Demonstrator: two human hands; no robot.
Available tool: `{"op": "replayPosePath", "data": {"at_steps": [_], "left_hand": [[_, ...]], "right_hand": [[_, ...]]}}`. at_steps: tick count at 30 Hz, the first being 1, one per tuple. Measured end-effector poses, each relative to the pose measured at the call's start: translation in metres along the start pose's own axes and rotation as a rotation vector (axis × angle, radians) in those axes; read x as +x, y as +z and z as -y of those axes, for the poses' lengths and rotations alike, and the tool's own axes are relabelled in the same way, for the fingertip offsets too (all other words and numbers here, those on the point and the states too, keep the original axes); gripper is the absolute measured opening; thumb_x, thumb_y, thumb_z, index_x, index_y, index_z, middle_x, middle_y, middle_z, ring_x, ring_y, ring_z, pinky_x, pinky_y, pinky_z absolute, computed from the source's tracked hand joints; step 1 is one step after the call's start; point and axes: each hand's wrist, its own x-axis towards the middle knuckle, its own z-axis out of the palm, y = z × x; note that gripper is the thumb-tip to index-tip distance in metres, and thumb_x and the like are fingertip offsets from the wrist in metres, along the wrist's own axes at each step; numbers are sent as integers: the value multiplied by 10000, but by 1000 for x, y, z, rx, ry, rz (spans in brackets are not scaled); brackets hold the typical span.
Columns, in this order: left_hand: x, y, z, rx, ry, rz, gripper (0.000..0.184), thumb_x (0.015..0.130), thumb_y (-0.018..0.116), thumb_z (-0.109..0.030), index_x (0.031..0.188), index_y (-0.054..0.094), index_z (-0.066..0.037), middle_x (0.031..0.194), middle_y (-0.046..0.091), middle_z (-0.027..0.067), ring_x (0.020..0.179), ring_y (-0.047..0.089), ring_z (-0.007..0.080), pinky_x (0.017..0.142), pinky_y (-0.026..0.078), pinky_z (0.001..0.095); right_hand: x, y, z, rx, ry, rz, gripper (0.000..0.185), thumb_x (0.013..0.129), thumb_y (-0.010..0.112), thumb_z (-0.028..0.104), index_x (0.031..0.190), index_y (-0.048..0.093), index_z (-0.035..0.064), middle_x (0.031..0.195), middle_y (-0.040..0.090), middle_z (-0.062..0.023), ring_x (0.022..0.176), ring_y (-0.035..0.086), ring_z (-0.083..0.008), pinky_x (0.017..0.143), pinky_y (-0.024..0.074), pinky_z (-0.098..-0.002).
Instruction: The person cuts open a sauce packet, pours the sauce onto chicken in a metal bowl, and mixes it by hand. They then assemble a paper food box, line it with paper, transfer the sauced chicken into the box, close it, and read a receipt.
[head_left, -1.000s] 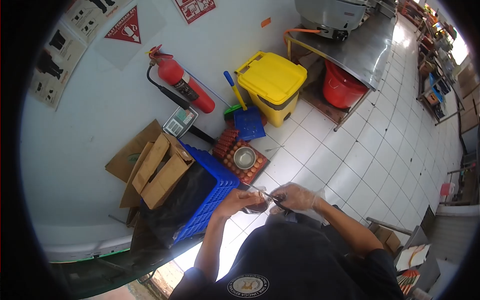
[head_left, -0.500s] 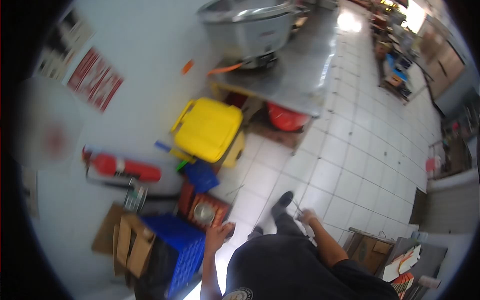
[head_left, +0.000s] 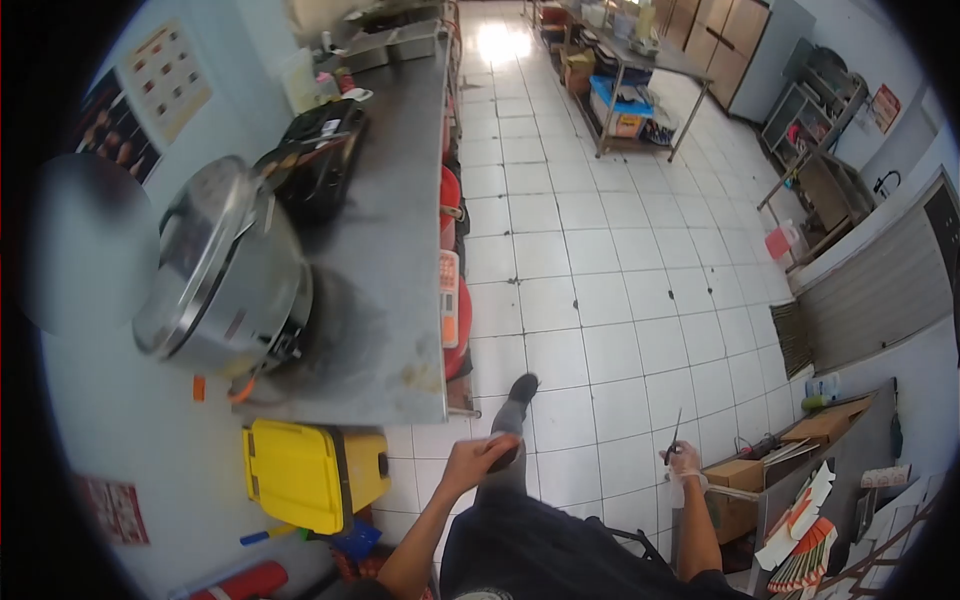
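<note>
My left hand [head_left: 478,463] is closed in front of my body, its fingers curled around a small dark reddish-brown thing that I cannot make out. Out to the right, my right hand [head_left: 684,460] appears to wear a clear plastic glove. It grips a small knife [head_left: 677,428] by a dark handle, with the thin blade pointing up and away from me. Both hands hang above the white tiled floor [head_left: 620,370], apart from each other. One dark shoe [head_left: 523,386] is stretched forward below them.
A steel counter [head_left: 385,300] on the left carries a large rice cooker [head_left: 225,270] and a black stove [head_left: 315,160]. A yellow lidded bin [head_left: 300,475] stands at its near end. Cardboard boxes [head_left: 735,480] sit on a shelf at right; a metal table [head_left: 650,60] stands farther ahead.
My view has swung left to right, facing along the counter and aisle. The bin and extinguisher have shifted down and left in view. Both hands remain closed, now wider apart.
</note>
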Motion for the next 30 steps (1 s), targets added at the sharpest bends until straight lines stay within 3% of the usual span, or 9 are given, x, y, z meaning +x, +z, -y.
{"op": "replayPosePath", "data": {"at_steps": [2, 5, 6, 13, 17, 22, 25, 28, 30], "left_hand": [[81, 10, -28, -118, -67, 70, 350, 976, 665, -302, 1127, 734, 6, 1036, 756, 18, 945, 652, 53, 838, 497, 212], [180, 23, -123, -202, -1, 117, 335, 986, 655, -280, 1111, 735, 20, 1016, 743, 12, 917, 653, 72, 827, 504, 223], [217, 28, -149, -236, 52, 133, 330, 987, 654, -272, 1108, 735, 24, 1009, 740, 16, 908, 654, 78, 820, 507, 226], [472, 68, -282, -252, -42, 350, 323, 980, 661, -243, 1122, 716, 41, 975, 731, 62, 878, 678, 109, 800, 535, 235], [611, 117, -336, -246, -115, 353, 347, 984, 656, -270, 1145, 712, 32, 976, 737, 70, 876, 687, 113, 801, 546, 246], [754, 188, -398, -137, 23, 182, 365, 979, 665, -314, 1138, 731, 8, 976, 728, 50, 885, 650, 88, 793, 516, 232], [821, 223, -459, -9, -77, 180, 347, 979, 665, -302, 1116, 743, 7, 973, 729, 51, 883, 644, 87, 808, 510, 235], [912, 265, -488, -54, 8, 218, 329, 978, 667, -294, 1092, 753, 3, 920, 732, 28, 821, 631, 68, 760, 512, 239], [976, 296, -502, -5, 23, 201, 330, 981, 664, -295, 1113, 747, -4, 934, 735, 22, 822, 627, 63, 755, 508, 235]], "right_hand": [[14, 26, -25, 177, 146, 115, 513, 794, 729, 496, 1085, 713, 74, 893, 735, -134, 884, 710, -305, 825, 557, -408], [-20, 50, -19, -728, -186, 449, 431, 932, 526, 500, 1037, 715, 128, 1022, 732, -127, 987, 702, -313, 851, 548, -447], [-24, 86, -60, -344, -17, 466, 342, 873, 596, 365, 867, 745, 57, 864, 732, -135, 760, 712, -279, 708, 572, -418], [49, 74, 60, 135, 474, 414, 338, 910, 530, 345, 941, 755, 95, 943, 737, -129, 906, 715, -294, 805, 561, -426], [191, 42, 84, 127, 452, 402, 309, 905, 535, 325, 948, 754, 111, 982, 738, -120, 934, 715, -301, 801, 569, -429], [454, -40, 84, -512, -116, 356, 276, 898, 542, 299, 956, 754, 131, 1031, 740, -109, 968, 716, -311, 796, 579, -432], [668, -166, 161, 138, 363, -48, 227, 805, 658, 255, 946, 735, 95, 969, 733, -169, 915, 696, -367, 806, 565, -469], [842, -307, 271, 164, 4, -460, 198, 825, 669, 192, 950, 641, 41, 887, 736, -160, 841, 714, -317, 732, 570, -415], [939, -377, 336, 669, 12, -333, 165, 861, 634, 151, 954, 603, 18, 794, 722, -155, 744, 715, -297, 694, 568, -390]]}}
